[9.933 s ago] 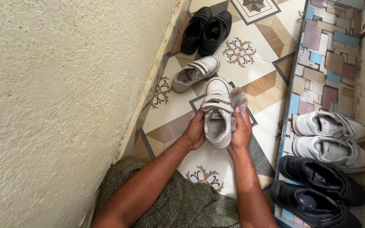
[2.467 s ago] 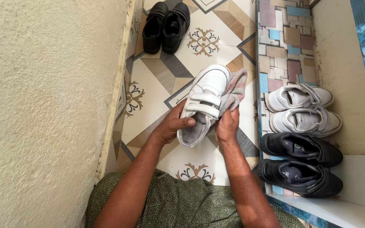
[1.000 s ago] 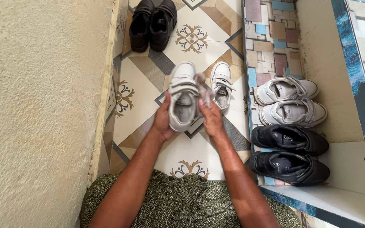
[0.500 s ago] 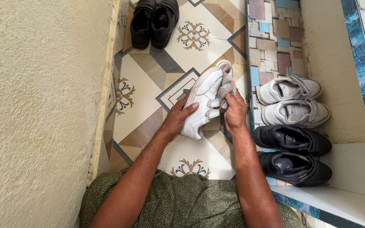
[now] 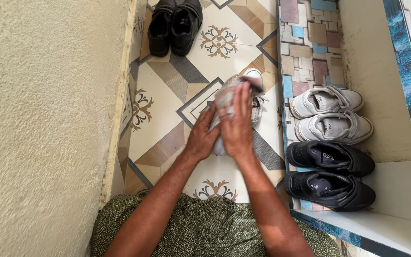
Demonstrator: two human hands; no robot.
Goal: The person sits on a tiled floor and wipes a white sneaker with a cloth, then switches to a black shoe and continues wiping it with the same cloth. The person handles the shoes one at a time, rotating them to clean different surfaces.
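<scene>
rough plaster wall (image 5: 48, 95), glossy patterned floor tiles (image 5: 167, 104), soft cloth (image 5: 227, 97), matt black shoes (image 5: 174, 26)

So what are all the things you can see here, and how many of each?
White strap shoe: one, white, held in both hands and mostly hidden behind them.
Grey-pink cloth rag: one, pressed on the held shoe by the right hand.
White shoe on the floor: one, lying on the tiles just behind the hands.
Black shoes by the wall: two, black, side by side at the top.
White shoes on the ledge: two, white, side by side on the right.
Black shoes on the ledge: two, black, next to the white pair, nearer the person.
Patterned floor tiles: cream, brown and grey.
Rough cream wall: on the left.
Green speckled garment: at the bottom.
Left hand: one, gripping the held shoe.
Right hand: one, on the rag.
</scene>
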